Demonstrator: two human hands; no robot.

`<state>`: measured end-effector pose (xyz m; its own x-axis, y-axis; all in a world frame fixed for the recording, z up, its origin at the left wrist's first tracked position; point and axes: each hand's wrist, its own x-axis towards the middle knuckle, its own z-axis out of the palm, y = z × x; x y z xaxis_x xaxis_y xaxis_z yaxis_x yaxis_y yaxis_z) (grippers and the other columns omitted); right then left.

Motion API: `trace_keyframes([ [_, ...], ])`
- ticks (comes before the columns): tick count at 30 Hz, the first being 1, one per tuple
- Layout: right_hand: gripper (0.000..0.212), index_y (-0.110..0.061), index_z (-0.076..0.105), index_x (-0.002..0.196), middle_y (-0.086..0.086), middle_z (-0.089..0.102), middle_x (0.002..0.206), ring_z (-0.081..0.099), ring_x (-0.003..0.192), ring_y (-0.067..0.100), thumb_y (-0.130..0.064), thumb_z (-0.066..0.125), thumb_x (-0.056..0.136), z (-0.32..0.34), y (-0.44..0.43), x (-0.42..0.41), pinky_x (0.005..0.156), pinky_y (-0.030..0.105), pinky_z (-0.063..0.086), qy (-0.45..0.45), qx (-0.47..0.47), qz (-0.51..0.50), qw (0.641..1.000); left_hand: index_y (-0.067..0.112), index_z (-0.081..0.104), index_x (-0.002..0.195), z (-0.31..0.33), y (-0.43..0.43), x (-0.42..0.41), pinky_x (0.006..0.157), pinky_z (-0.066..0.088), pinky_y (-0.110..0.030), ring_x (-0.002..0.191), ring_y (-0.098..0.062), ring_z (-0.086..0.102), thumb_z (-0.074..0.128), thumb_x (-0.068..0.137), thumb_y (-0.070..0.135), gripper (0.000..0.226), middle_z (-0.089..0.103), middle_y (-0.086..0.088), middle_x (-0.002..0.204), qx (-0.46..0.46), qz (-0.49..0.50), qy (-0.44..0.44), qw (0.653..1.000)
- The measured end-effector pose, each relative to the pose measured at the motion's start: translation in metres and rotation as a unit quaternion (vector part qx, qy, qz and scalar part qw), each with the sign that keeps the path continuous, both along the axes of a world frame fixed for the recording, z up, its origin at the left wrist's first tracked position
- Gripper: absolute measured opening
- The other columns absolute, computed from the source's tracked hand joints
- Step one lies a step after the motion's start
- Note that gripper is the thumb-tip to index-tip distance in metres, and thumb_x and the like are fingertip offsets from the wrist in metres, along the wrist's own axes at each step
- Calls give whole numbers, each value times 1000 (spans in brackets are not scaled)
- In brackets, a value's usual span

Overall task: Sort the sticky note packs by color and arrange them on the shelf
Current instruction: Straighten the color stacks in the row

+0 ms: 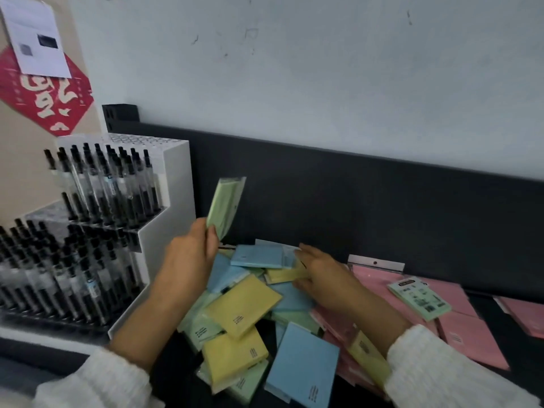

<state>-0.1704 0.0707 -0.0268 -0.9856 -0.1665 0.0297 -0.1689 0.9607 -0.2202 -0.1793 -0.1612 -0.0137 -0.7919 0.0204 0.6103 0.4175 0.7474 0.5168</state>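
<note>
held pack: green pack (225,206), upright, lifted above and behind the left hand
left hand (191,254): fingers and thumb pinch the green pack's lower end
right hand (321,275): fingers stretched out, flat on the mixed pile (250,313), touching the top blue pack (256,256); no clear grip
step: pulling greens out of the pile, sorting only begun
next: judge it needs a clear spot for greens, then a one-pack pick from loose overlapping packs
pink packs (471,331): right of the right hand, already grouped
stray green pack (419,297): lying on the pinks
counts, visible: about 4 yellow, 4 blue, 5 green, 4+ pink; more buried
pen rack (97,207): left of the left hand
</note>
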Motion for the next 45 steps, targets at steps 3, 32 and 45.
trace_keyframes([
  [3, 71, -16, 24, 146, 5, 17, 156, 27, 139, 24, -44, 55, 89, -13, -10, -7, 113, 34, 28, -56, -4, -27, 998, 16, 37, 75, 1, -12, 13, 42, 24, -32, 42, -22, 43, 41, 96, 16, 22, 45, -3, 50, 8, -6, 24, 1000],
  [32, 27, -16, 60, 112, 6, 66, 104, 62, 89, 27, -8, 52, 88, 20, -8, 80, 74, 40, 52, 252, -98, 35, 962, 7, 60, 103, -3, -13, 86, 45, 33, -29, 49, -24, 52, 58, 83, -2, 22, 54, -3, 63, -3, -9, -8, 1000],
  [45, 39, -31, 65, 115, -11, 69, 95, 55, 78, -3, -4, 58, 88, 12, 142, 186, 70, 3, 40, 310, -123, -154, 930, -6, 67, 101, -34, 127, 78, 109, 23, -17, 114, -30, 49, 61, 67, -9, 35, 64, -25, 110, -109, -184, 117, 970],
])
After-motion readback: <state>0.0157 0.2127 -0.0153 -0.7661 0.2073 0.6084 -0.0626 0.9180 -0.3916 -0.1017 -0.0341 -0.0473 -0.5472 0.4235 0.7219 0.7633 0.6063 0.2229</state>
